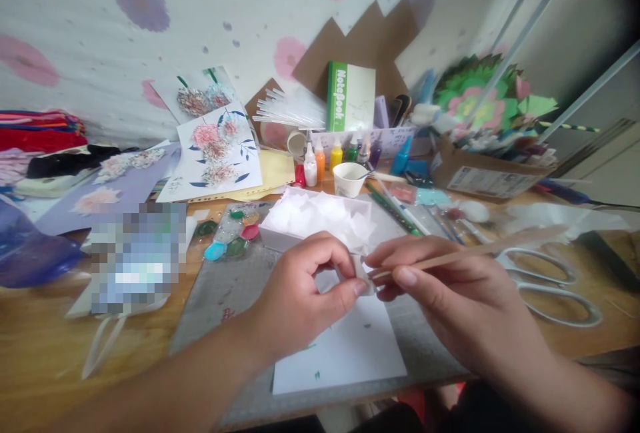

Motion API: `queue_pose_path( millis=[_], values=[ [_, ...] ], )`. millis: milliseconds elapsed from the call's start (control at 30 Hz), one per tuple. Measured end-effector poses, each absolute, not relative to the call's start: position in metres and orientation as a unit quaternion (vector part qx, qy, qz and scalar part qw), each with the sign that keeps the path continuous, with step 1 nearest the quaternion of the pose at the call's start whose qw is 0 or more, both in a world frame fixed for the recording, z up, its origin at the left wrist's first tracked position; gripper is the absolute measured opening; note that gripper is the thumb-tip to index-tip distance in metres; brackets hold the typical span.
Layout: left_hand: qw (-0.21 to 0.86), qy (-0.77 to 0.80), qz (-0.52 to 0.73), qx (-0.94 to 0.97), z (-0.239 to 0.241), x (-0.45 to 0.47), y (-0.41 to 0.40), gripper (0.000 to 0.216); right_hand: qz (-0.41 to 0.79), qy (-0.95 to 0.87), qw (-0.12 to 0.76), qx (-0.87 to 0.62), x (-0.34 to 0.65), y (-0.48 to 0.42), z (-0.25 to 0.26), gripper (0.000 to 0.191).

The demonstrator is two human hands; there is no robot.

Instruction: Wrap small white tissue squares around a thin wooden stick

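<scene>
My left hand pinches a small white tissue-paper scrap between thumb and forefinger. My right hand grips a thin wooden stick, which lies left-right with its tip at the scrap, above a white paper sheet on the desk.

Table: a wooden table is seen across the lower left and right of the frame.
Mat: a grey cutting mat is laid at lower centre, up to the near edge.
Tray: a white tray of tissue pieces is set at the mat's far edge.
Scissors: the scissors are laid flat on bare wood at right.
Cup: a paper cup is stood above centre, with paint bottles lined up just left.
Box: a cardboard box is placed at upper right.
Papers: a flower picture and a purple sheet are spread at left.
</scene>
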State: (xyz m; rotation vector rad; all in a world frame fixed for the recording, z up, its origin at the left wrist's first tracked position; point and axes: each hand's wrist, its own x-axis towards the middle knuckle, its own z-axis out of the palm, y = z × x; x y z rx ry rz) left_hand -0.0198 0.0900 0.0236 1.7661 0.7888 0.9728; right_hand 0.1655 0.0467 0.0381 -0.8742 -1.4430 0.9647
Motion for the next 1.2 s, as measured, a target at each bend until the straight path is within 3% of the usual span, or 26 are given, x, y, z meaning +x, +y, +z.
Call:
queue_pose_path(
  millis=[1200],
  values=[
    [0.49, 0.314, 0.38, 0.719, 0.022, -0.0199, 0.0905, 0.012, 0.47, -0.569, 0.577, -0.349, 0.1661, 0.0452, 0.0328, 0.012]
  ],
)
